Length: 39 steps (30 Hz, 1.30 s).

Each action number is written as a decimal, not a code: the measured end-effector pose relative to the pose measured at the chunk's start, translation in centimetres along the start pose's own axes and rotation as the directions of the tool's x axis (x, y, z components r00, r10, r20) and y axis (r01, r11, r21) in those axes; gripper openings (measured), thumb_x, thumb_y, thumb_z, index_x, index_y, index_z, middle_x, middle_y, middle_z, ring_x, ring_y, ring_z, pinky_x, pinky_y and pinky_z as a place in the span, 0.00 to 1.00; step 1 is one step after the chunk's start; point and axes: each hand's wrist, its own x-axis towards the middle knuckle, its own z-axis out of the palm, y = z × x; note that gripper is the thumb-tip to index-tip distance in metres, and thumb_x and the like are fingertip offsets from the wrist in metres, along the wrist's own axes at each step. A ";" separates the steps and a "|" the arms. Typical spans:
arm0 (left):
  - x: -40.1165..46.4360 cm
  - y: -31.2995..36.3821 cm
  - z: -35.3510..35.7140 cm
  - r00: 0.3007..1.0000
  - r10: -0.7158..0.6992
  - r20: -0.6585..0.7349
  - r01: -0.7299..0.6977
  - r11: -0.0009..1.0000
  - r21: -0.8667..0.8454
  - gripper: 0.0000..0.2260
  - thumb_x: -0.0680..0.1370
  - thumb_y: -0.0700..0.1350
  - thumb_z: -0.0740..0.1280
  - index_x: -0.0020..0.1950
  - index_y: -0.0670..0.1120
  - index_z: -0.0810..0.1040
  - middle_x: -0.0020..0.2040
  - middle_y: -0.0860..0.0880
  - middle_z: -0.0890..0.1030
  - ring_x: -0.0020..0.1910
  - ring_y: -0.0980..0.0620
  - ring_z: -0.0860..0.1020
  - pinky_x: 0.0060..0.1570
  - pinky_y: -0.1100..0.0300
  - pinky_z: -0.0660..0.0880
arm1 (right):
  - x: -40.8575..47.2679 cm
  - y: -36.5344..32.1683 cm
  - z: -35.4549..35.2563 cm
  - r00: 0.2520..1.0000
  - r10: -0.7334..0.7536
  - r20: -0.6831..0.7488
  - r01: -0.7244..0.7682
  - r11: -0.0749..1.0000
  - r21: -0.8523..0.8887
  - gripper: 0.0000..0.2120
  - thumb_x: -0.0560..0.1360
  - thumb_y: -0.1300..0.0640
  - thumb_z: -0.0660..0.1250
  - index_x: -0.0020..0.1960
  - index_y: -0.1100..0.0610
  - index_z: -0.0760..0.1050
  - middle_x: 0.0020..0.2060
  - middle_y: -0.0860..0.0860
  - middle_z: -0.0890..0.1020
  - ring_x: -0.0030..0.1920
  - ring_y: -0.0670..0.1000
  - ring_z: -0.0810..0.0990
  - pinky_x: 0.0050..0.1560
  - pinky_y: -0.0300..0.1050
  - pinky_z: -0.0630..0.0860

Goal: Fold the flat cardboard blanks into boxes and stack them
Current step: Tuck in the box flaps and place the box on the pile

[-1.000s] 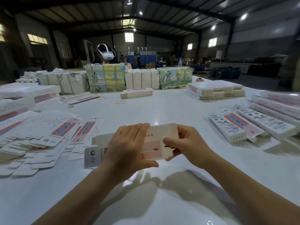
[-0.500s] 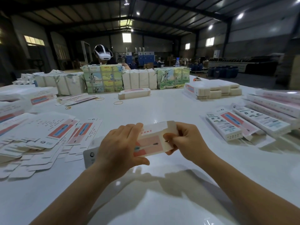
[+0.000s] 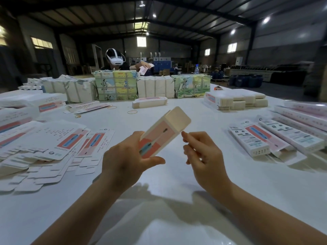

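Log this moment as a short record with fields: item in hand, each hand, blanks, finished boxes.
item in hand: half-folded box, tilted, end flap open
left hand: grips the box's lower end
right hand: beside the box, fingers loosely curled, holding nothing
flat blanks: spread on table, left
folded boxes: laid in a row, right

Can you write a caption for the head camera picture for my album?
Left hand holds up a pink box with its end flap open, right hand beside it.
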 end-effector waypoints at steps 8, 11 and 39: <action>0.1 0.8 0.3 1.000 0.007 0.019 -0.007 1.000 -0.027 0.38 0.62 0.74 0.59 0.65 0.53 0.70 0.51 0.59 0.75 0.38 0.55 0.75 0.32 0.71 0.68 | 0.2 -0.7 0.0 0.998 0.022 -0.067 -0.023 1.000 -0.019 0.19 0.74 0.62 0.63 0.64 0.63 0.73 0.48 0.43 0.72 0.42 0.47 0.76 0.37 0.37 0.78; 0.0 1.1 0.3 0.999 0.007 0.044 -0.005 0.999 -0.036 0.36 0.62 0.73 0.59 0.64 0.54 0.70 0.50 0.60 0.73 0.38 0.56 0.75 0.32 0.70 0.69 | 0.4 -0.8 -0.1 0.996 0.001 -0.095 -0.006 0.999 -0.043 0.19 0.74 0.63 0.63 0.64 0.65 0.73 0.47 0.48 0.73 0.43 0.51 0.78 0.38 0.41 0.79; -0.3 1.6 1.5 0.988 -0.010 0.151 0.005 0.999 0.035 0.33 0.62 0.74 0.54 0.60 0.56 0.69 0.49 0.60 0.75 0.32 0.58 0.73 0.32 0.71 0.71 | 0.3 -1.5 -0.1 0.953 0.278 0.123 -0.298 0.934 0.199 0.25 0.76 0.47 0.64 0.68 0.37 0.57 0.68 0.42 0.67 0.67 0.40 0.68 0.65 0.42 0.72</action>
